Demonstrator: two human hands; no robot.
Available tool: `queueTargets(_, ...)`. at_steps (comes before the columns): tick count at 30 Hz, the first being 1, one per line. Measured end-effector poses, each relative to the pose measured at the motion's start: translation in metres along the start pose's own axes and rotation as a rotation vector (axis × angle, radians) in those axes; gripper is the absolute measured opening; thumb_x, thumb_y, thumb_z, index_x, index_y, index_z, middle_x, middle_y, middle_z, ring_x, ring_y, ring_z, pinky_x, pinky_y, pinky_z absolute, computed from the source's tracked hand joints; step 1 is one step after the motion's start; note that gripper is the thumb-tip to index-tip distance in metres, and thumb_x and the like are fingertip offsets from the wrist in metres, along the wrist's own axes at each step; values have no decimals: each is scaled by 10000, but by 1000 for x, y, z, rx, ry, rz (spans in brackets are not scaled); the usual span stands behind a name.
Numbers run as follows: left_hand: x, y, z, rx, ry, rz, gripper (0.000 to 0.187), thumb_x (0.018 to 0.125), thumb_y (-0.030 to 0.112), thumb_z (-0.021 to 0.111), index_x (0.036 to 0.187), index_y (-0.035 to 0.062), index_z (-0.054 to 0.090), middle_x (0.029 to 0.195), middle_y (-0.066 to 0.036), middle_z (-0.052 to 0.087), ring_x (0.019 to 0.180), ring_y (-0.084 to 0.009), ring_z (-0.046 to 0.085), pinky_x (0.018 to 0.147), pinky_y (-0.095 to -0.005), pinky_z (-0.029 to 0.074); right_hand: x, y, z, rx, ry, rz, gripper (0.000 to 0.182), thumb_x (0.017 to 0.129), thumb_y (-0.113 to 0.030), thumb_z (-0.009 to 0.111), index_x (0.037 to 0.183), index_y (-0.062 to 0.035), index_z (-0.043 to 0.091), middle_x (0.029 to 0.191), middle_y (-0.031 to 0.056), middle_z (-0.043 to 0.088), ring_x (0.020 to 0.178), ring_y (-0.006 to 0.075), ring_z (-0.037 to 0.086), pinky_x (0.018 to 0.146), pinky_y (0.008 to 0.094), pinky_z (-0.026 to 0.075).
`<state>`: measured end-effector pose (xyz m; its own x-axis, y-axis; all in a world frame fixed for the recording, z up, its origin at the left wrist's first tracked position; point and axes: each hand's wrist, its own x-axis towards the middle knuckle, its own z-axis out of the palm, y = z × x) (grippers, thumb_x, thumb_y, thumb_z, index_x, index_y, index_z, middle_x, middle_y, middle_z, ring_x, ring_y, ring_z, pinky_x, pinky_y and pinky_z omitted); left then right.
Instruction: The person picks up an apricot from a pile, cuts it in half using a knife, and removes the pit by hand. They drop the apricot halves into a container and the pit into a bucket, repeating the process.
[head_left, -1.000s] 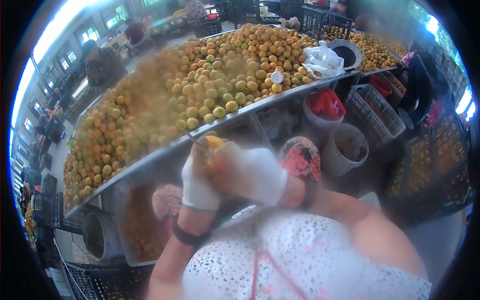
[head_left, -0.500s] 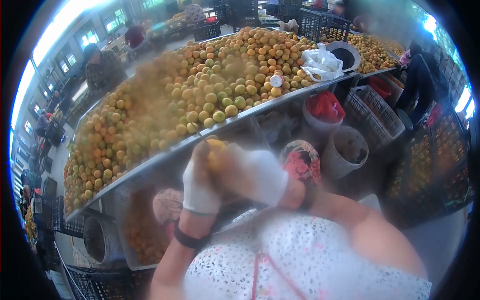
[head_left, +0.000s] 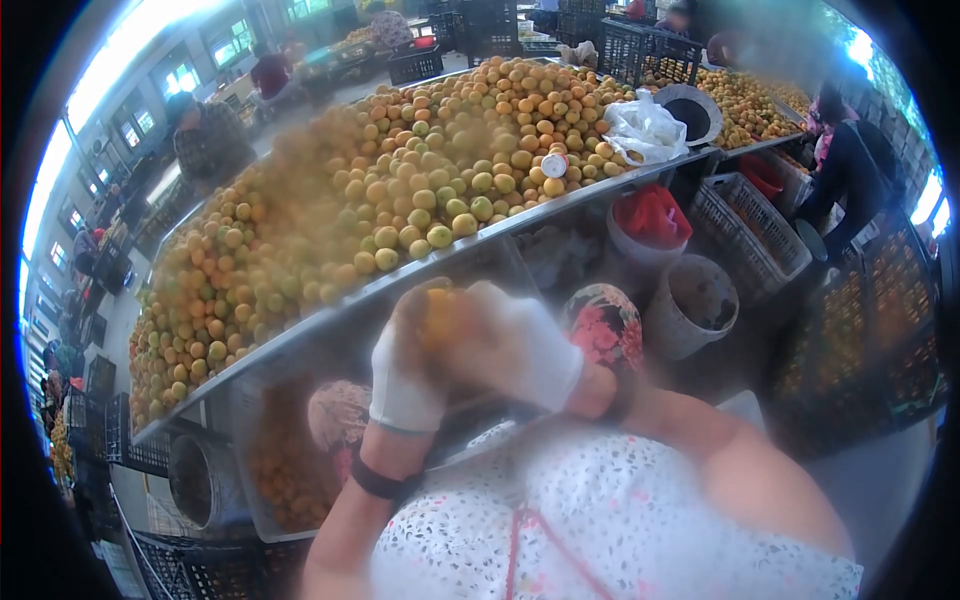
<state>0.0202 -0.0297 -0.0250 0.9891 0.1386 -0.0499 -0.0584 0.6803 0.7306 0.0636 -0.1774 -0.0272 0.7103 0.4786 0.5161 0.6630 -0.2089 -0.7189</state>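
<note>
My left hand (head_left: pixel 407 360), in a white knit glove with a soiled finger area, is closed around a yellow-orange apricot (head_left: pixel 438 316) above my lap. From the other side my right hand (head_left: pixel 525 350), gloved the same way, presses against the apricot with its fingers curled in. A smear on the lens blurs those fingers, so anything else inside them is hidden. Beyond both hands, a large heap of apricots (head_left: pixel 425 190) in orange, yellow and green covers a metal-edged table (head_left: pixel 480 238).
A white plastic bag (head_left: pixel 645 130) and a small white-lidded container (head_left: pixel 554 165) rest at the heap's edge. Below stand a bucket with a red bag (head_left: pixel 650 220), a dirty white bucket (head_left: pixel 690 305), a white crate (head_left: pixel 750 230) and, left, a crate of orange fruit (head_left: pixel 290 480). Other people work around.
Both hands have shifted slightly right, still together at the apricot. A thin dark line that stuck out above the fruit no longer shows. At the far right, a person has changed posture.
</note>
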Motion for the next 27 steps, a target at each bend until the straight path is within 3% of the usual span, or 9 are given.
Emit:
queueTargets(6,1,-5,-8,145,-46,104,323,992,274,576,1150,-7,603,1126,-116,617,1055,-222,593,948,-342,486,1,-6,-7,20,42,91,387,822,-265,740,1063,-26,553,831,239,662,804,420,665,650,446,536)
queueTargets(10,3,-8,-8,39,25,66,307,994,264,575,1148,0,605,1116,-103,621,1047,-219,598,944,-339,487,0,-6,-7,42,20,113,388,828,-283,739,1047,-27,549,822,238,658,801,418,665,642,442,531)
queueTargets(13,1,-5,-3,163,-75,114,295,988,262,587,1141,11,610,1087,-88,634,1019,-212,610,921,-332,497,0,-7,-7,39,18,118,391,832,-300,736,1042,-27,551,817,237,658,799,419,665,640,441,530)
queueTargets(21,7,-9,-8,131,61,79,266,972,243,610,1126,26,618,1056,-82,654,977,-195,631,870,-320,516,-1,-2,-5,57,6,96,409,841,-324,727,1057,-23,554,832,244,660,804,422,666,639,444,531)
queueTargets(27,8,-10,-11,163,16,66,271,972,235,610,1129,14,614,1053,-89,654,966,-199,637,862,-318,519,-2,2,-5,106,-23,101,404,845,-322,723,1054,-21,553,837,242,660,809,422,665,643,439,531)
